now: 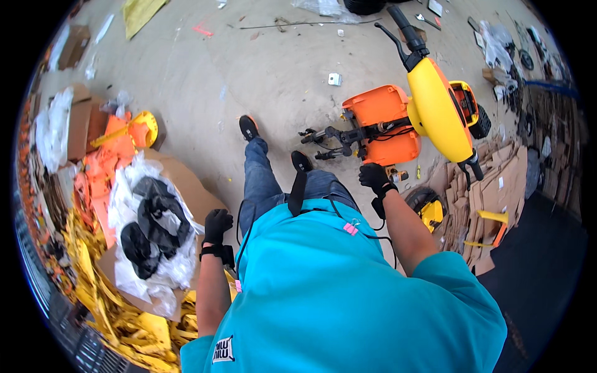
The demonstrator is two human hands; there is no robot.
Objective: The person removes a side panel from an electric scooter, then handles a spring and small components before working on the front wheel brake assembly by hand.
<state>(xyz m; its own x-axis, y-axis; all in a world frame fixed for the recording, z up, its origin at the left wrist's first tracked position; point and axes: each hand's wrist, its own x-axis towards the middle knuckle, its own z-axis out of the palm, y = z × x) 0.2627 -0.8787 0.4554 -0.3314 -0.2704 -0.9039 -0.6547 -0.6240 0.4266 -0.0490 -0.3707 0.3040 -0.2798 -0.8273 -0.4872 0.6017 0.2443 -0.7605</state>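
My left hand (pixel 217 225), in a black glove, hangs curled beside my left hip, with no held item visible, near a crumpled white-and-black plastic pile (pixel 155 230). My right hand (pixel 373 177), also gloved, is curled below an orange panel (pixel 382 99) of a partly built scooter; I cannot make out whether it holds anything. The scooter has a yellow head cover (pixel 438 109), black handlebar (pixel 401 25) and dark frame parts (pixel 348 140). A small orange-and-black object (pixel 396 175) lies just right of that hand.
Flattened cardboard (pixel 491 193) and a black-and-yellow round part (pixel 429 211) lie at right, beside a dark mat (pixel 541 261). Heaps of yellow parts (pixel 143 329) and orange parts (pixel 102 171) line the left. Scraps, tools and bags (pixel 497 50) are scattered across the far floor.
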